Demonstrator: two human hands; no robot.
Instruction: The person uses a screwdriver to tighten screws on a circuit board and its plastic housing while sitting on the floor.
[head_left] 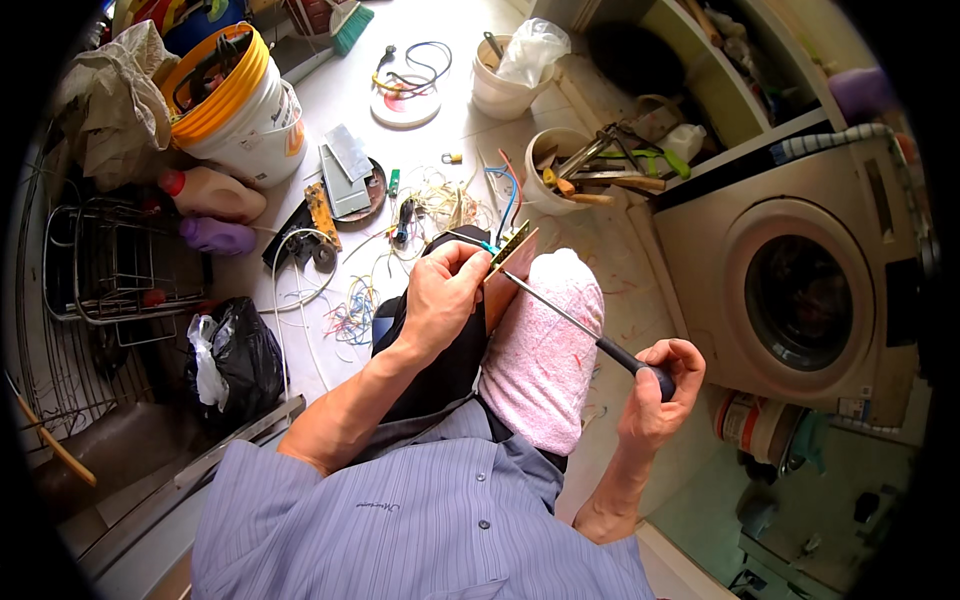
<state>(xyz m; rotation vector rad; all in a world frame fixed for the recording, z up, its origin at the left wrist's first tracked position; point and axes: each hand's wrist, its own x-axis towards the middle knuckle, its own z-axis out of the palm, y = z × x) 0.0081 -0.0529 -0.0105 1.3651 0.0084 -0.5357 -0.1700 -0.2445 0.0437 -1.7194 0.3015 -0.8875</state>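
My left hand (442, 295) pinches a small circuit board (513, 246) at its edge, over my lap. Blue and red wires (512, 195) rise near the board. A brown flat piece (496, 303) stands below it, between my legs. My right hand (655, 400) is closed around the black handle of a long screwdriver (562, 313). Its shaft slants up to the left, and the tip meets or nearly meets the board; I cannot tell which. A pink towel (545, 360) covers my right knee.
Loose wires (445, 205) and metal plates (345, 175) lie on the floor ahead. A tool bucket (548, 190) and a white bucket (490, 95) stand beyond. At right is a washing machine (700, 290); at left, a black bag (245, 365), a wire rack (100, 260) and stacked buckets (240, 130).
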